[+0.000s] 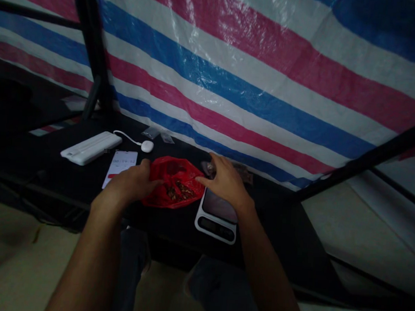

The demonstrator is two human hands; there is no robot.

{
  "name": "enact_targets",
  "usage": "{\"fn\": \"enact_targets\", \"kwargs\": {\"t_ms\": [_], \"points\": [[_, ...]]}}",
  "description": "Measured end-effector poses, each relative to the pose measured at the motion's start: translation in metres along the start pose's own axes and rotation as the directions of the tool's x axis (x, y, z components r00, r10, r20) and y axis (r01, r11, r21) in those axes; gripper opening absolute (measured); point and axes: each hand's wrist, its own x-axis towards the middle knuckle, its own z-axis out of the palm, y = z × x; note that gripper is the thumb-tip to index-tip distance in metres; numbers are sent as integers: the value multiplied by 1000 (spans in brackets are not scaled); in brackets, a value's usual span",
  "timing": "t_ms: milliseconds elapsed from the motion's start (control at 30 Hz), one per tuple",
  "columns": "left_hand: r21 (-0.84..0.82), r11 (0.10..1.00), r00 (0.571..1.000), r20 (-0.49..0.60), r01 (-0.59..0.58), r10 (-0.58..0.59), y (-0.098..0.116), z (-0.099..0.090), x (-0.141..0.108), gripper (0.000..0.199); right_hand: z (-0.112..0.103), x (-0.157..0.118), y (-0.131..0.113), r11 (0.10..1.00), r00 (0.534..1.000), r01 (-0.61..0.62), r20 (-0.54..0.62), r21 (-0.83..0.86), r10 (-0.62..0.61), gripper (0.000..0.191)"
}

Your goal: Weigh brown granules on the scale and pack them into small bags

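A red plastic bag (155, 198) lies spread wide on the black table, with a heap of small brass-coloured pieces (180, 191) inside, too dim to name exactly. At its left side, my left hand (133, 181) grips the rim, thumb over the inside and the other fingers partly hidden. My right hand (225, 180) is at the right rim, thumb and fingers spread apart, the thumb tip touching the bag's edge. Beneath my right hand and forearm sits a white digital scale (215, 227) with a dark plate. A small clear packet (208, 168) lies just behind my right thumb.
A phone (124, 160) lies left of the bag, near a white power bank (91, 147) cabled to a white round-cornered piece (146, 146). Small clear bags (156, 133) lie behind. Striped plastic sheeting (212, 80) backs the black table (273, 230); dark frame bars (365, 158) flank it.
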Motion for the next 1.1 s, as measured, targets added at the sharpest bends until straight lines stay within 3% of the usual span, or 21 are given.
{"fn": "enact_targets", "kwargs": {"t_ms": [67, 133, 200, 300, 367, 500, 767, 867, 933, 967, 1033, 1100], "points": [[10, 1000, 998, 66, -25, 24, 13, 3, 2, 51, 20, -1, -5, 1000, 982, 2, 187, 10, -4, 78], [-3, 998, 997, 60, -57, 57, 23, 0, -1, 51, 30, -1, -3, 999, 965, -23, 263, 44, 11, 64], [25, 998, 998, -4, -63, 63, 29, -8, -8, 52, 28, 0, 4, 990, 980, -45, 197, 132, 18, 55], [110, 993, 992, -116, -39, 51, 34, -22, -22, 53, 13, 4, 13, 926, 998, -47, -11, 375, 55, 49], [146, 989, 994, -108, -10, 26, 37, -28, -28, 50, 5, 5, 14, 864, 994, -31, -73, 503, 77, 47], [168, 986, 999, -38, -4, 11, 41, -29, -28, 50, 3, 6, 11, 824, 999, -15, -19, 566, 31, 37], [135, 991, 998, -56, -22, 30, 30, -29, -18, 45, 9, 10, 15, 707, 993, -119, 76, 697, 91, 33], [106, 994, 999, -54, 4, 1, 29, -34, -21, 54, 13, 14, 20, 660, 983, -179, 167, 730, 82, 32], [105, 994, 993, -111, -22, 34, 29, -36, -23, 65, 13, 19, 26, 624, 976, -207, 205, 753, 77, 31], [116, 991, 981, -174, -68, 87, 30, -36, -23, 68, 12, 22, 32, 609, 973, -220, 218, 762, 79, 33], [142, 965, 914, -315, -220, 255, 33, -34, -21, 60, 7, 28, 48, 604, 965, -249, 247, 757, 88, 36], [114, 901, 841, -325, -419, 432, 38, -28, -14, 40, 1, 33, 71, 645, 958, -280, 254, 711, 135, 35]]}}
